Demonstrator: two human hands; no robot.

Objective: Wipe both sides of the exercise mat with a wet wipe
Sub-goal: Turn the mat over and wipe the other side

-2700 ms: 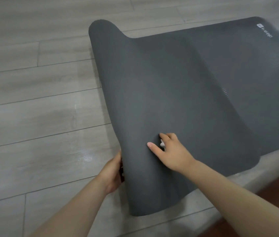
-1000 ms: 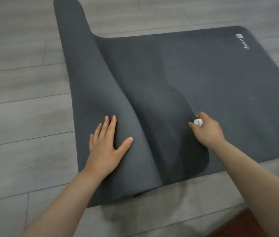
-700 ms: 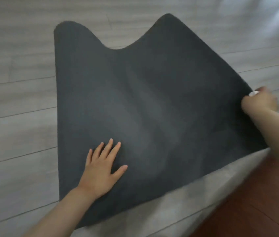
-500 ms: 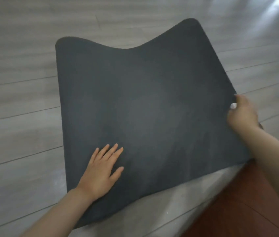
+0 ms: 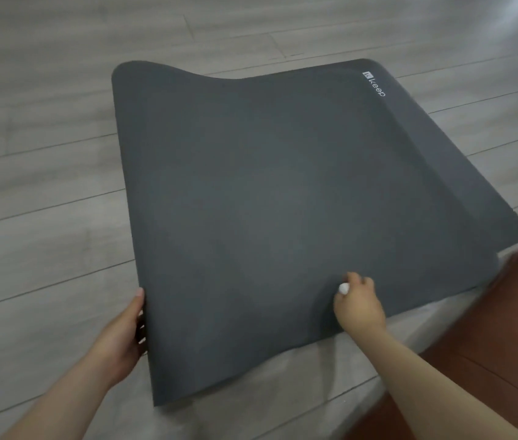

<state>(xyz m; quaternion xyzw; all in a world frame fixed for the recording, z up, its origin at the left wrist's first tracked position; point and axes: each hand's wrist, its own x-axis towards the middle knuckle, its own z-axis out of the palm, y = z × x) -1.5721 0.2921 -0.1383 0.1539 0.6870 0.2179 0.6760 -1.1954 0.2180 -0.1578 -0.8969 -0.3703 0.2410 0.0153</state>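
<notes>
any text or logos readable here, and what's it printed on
"keep" in white letters, beside a small white square logo mark, on the far right corner of the dark grey exercise mat. The symbol inside the square is too small to read.
No other writing shows on the mat, the wood-look floor or the wet wipe in the right hand.

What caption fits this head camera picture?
Left hand grips the grey mat edge; right hand holds a wipe.

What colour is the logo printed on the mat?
White, on the dark grey exercise mat; the logo shows in the head view.
</notes>
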